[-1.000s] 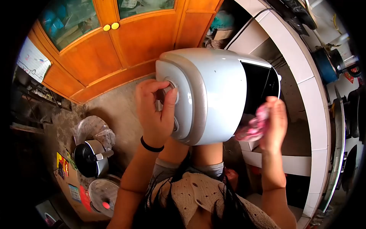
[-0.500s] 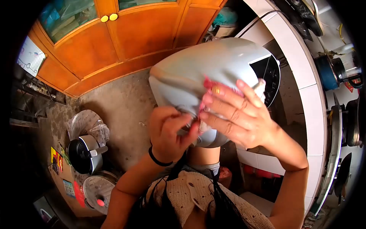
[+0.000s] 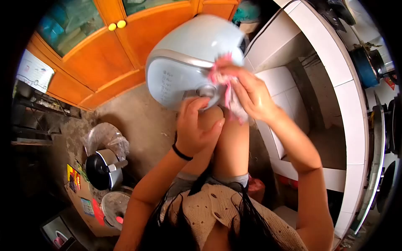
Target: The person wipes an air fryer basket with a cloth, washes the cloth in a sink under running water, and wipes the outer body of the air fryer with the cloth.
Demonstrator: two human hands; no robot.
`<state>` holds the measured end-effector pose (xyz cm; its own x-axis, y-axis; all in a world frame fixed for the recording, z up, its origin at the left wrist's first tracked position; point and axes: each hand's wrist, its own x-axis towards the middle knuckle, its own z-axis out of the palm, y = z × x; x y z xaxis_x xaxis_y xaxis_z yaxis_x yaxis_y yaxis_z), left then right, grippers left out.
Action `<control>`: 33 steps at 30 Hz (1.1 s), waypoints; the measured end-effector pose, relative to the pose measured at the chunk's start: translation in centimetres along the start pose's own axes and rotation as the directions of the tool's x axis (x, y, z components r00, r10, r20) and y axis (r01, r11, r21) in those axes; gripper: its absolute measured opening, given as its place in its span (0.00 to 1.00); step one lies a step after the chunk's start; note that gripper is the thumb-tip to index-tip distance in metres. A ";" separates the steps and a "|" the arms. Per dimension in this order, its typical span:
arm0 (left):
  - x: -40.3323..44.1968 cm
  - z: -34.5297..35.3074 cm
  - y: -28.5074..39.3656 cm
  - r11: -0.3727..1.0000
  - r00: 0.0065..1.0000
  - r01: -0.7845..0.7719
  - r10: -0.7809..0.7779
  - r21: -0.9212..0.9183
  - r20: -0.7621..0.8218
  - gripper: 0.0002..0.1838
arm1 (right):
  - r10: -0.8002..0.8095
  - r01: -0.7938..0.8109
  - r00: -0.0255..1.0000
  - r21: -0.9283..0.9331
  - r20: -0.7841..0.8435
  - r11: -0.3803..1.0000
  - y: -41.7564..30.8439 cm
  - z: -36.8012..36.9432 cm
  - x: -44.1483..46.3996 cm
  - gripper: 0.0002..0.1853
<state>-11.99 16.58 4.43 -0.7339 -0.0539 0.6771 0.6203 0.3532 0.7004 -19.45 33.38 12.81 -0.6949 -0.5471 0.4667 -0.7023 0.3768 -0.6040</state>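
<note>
A pale blue, rounded appliance that looks like a rice cooker [image 3: 180, 39] is tilted in front of my knees, with printed marks and a round grey knob on the side facing me. My right hand [image 3: 255, 94] is closed on a pink and white cloth [image 3: 228, 90], pressed against the appliance's right side and blurred by motion. Part of the cloth hangs below my fingers. At the lower edge near the knob is my left hand [image 3: 193, 127], fingers bent and thumb apart; whether its fingertips bear on the appliance, I cannot tell.
Behind stands an orange wooden cabinet [image 3: 163, 37] with yellow knobs. On the floor at left are a black-lined pot [image 3: 98, 171], a glass lid [image 3: 115, 207] and clear plastic [image 3: 104, 134]. A white-tiled counter [image 3: 351, 104] with pans runs along the right.
The appliance has tipped and shifted up and left, showing its marked side and knob. My right hand moved up with the cloth; my left hand came away from the cloth, its thumb now apart.
</note>
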 end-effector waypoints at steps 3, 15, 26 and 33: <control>-2.1 -1.4 -3.8 0.971 0.999 0.037 -0.030 0.237 -0.033 0.17 | 0.376 -0.070 0.829 0.592 -0.413 0.803 3.1 -0.8 -4.2 0.11; -13.7 -11.0 -3.5 0.714 0.727 0.660 -0.529 0.233 -0.437 0.09 | 0.641 -0.211 0.598 0.677 -0.480 0.705 4.2 -4.0 -10.4 0.09; -22.7 -14.8 -3.1 0.473 0.428 0.878 -0.702 0.076 -0.570 0.16 | 0.585 -0.232 0.749 0.703 -0.312 0.672 5.0 -1.7 -8.7 0.11; -23.1 -15.9 -3.8 0.418 0.364 0.907 -0.721 0.049 -0.590 0.19 | 0.589 -0.246 0.786 0.778 -0.189 0.578 5.2 1.0 -3.5 0.13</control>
<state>6.96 1.59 -10.27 -0.5508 -0.8252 -0.1250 -0.4198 0.1445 0.8960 -20.48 36.50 7.39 -0.9888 -0.0668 0.1334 -0.1149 -0.2292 -0.9666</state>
